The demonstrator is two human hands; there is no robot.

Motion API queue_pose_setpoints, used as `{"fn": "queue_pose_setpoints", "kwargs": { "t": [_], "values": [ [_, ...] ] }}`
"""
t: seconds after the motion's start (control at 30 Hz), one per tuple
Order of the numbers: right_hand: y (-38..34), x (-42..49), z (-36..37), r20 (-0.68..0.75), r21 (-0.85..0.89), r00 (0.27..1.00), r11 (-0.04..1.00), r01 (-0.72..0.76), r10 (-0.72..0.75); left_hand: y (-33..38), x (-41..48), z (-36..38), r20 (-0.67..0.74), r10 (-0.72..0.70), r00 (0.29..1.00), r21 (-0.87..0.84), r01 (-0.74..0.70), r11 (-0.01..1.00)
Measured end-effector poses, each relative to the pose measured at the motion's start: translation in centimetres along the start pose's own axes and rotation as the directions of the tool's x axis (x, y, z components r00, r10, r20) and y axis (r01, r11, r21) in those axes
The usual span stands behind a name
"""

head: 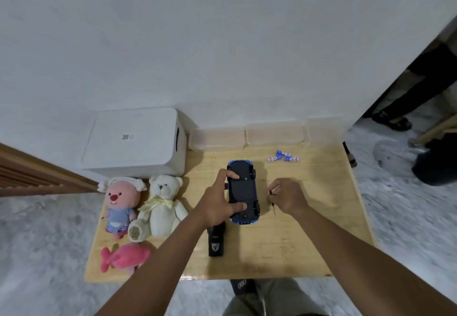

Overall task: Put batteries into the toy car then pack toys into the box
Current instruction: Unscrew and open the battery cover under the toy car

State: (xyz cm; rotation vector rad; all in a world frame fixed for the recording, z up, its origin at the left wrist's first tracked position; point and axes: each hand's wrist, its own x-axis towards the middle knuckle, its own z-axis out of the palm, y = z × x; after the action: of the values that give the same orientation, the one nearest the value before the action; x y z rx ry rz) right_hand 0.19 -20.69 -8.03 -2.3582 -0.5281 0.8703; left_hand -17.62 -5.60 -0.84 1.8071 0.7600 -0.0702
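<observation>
Toy car [242, 190] gripped upside-down by left fingers [232, 175] on wooden table [296, 241]; right fingers [277, 187] pinch screwdriver [272, 200].

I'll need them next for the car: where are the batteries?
The batteries lie loose at the table's far right, beyond the right hand and right of the upturned toy car.

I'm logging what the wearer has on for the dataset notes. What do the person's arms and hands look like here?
Both forearms are bare, with no sleeves in view. The left hand and right hand wear no gloves; no watch, ring or bracelet shows.
</observation>
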Motion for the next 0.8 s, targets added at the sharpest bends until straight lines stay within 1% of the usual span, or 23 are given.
{"fn": "queue_pose_setpoints", "kwargs": {
  "t": [0.2, 0.23, 0.3, 0.37, 0.43, 0.47, 0.5, 0.57, 0.63, 0.67, 0.8],
  "values": [
    [0.2, -0.1, -0.1, 0.014, 0.038, 1.0, 0.999, -0.006, 0.005, 0.0, 0.3, 0.1, 0.007, -0.007, 1.0, -0.031, 0.008, 0.999],
    [0.0, -0.3, -0.3, 0.003, 0.058, 1.0, 0.998, -0.012, 0.011, 0.0, 0.4, 0.1, 0.01, -0.006, 1.0, -0.033, 0.006, 0.999],
    [-0.9, -1.1, -0.8, -0.078, 0.124, 0.997, 0.992, 0.007, 0.003, 0.2, 0.5, 0.1, 0.023, -0.005, 1.0, -0.036, 0.006, 0.999],
    [-2.2, -2.4, -1.5, -0.215, 0.211, 0.975, 0.972, 0.106, -0.06, 0.4, 0.6, 0.1, 0.035, -0.007, 0.999, -0.031, 0.008, 0.999],
    [-3.4, -3.8, -2.1, -0.3, 0.254, 0.935, 0.93, 0.267, -0.186, 0.6, 0.8, 0.1, 0.04, -0.002, 0.999, -0.031, 0.004, 1.0],
    [-3.8, -4.3, -2.4, -0.296, 0.245, 0.918, 0.908, 0.339, -0.263, 0.7, 0.9, 0.2, 0.041, 0.002, 0.999, -0.03, -0.001, 1.0],
    [-4.0, -4.7, -2.6, -0.262, 0.214, 0.905, 0.894, 0.394, -0.336, 0.9, 0.9, 0.2, 0.042, 0.007, 0.999, -0.026, -0.005, 1.0],
    [-4.3, -4.9, -3.0, -0.14, 0.122, 0.893, 0.887, 0.445, -0.428, 1.1, 1.1, 0.4, 0.045, 0.013, 0.999, -0.022, -0.012, 1.0],
    [-4.5, -4.8, -3.5, -0.034, 0.038, 0.896, 0.896, 0.443, -0.442, 1.3, 1.2, 0.6, 0.05, 0.017, 0.999, -0.022, -0.016, 1.0],
    [-4.6, -4.8, -3.7, -0.006, 0.011, 0.902, 0.902, 0.432, -0.432, 1.5, 1.2, 0.6, 0.055, 0.023, 0.998, -0.019, -0.022, 1.0],
    [-5.0, -4.9, -4.2, 0.024, -0.044, 0.909, 0.908, 0.417, -0.416, 2.1, 1.3, 0.7, 0.062, 0.048, 0.997, 0.002, -0.048, 0.999]
  ]
}}
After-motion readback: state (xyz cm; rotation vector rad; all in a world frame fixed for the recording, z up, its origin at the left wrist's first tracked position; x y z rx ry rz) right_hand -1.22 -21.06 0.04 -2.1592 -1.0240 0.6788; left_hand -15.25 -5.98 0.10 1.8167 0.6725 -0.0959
